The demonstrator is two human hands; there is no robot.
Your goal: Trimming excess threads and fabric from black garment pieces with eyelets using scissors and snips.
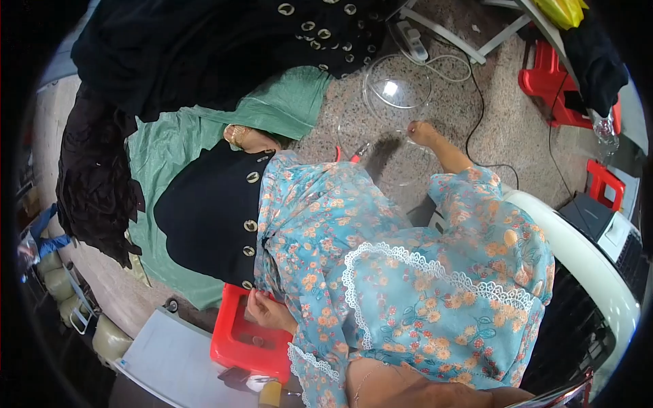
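A black cloth (204, 211) with a row of ring-shaped eyelets along one edge lies over my lap, beside my floral clothing. At its lower corner, close to an eyelet, my left hand (269, 313) is closed with thumb and fingers on the cloth's edge. Beneath that hand is a red plastic stool (219, 343) with small items on its top. My right hand does not show. A larger heap of black cloth (170, 54) with similar eyelets lies at the far left, upon a green plastic sheet (289, 102).
Clear round plastic pieces (398, 81) and a red-handled tool (355, 158) lie on the speckled floor near my bare foot (425, 134). A white power strip (412, 41) has cords trailing across the floor. Another red stool (541, 81) stands at right; dark crumpled fabric (95, 170) lies left.
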